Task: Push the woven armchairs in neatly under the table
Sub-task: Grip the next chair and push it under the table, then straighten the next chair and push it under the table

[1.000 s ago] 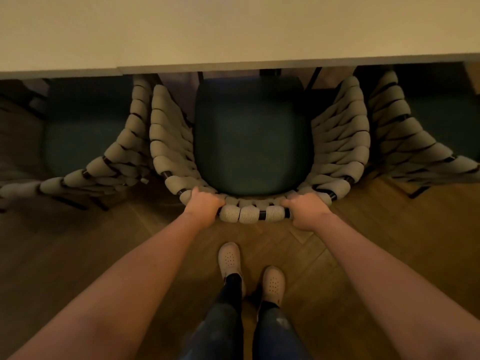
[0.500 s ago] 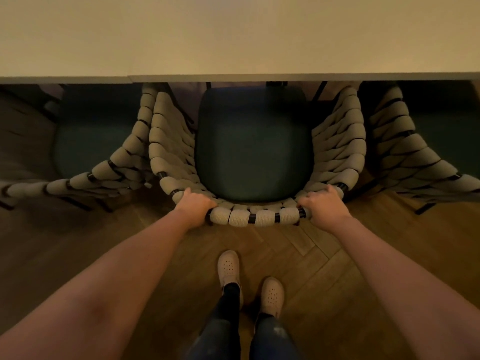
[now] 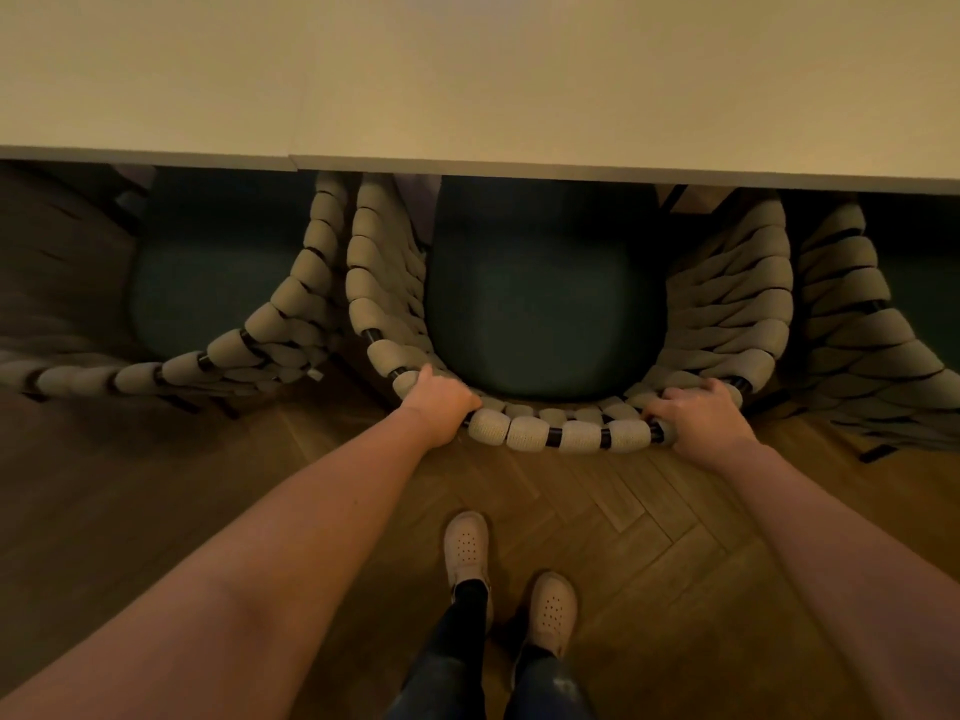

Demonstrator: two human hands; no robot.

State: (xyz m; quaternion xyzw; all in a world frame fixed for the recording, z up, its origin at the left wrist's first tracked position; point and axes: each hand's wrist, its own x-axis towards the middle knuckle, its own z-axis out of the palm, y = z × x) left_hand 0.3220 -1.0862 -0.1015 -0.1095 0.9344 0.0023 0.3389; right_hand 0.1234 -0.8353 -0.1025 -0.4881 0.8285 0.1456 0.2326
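head view: left hand (image 3: 441, 405) and right hand (image 3: 698, 415) clasp armchair (image 3: 561, 433) backrest, seat facing table (image 3: 467, 85)

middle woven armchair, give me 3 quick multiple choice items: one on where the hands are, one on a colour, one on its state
1. Where do the left hand and right hand rest?
A. on the table top
B. on the top rail of the middle armchair back
C. on the seat cushion

2. What colour is the seat cushion?
A. dark green
B. red
C. white

3. How does this chair stand to the table?
A. tipped over
B. wholly clear of it
C. seat front under the edge, back still out

Key: B, both hands grip the rail ends; A, the cushion shows dark green; C, the table edge covers the seat front.
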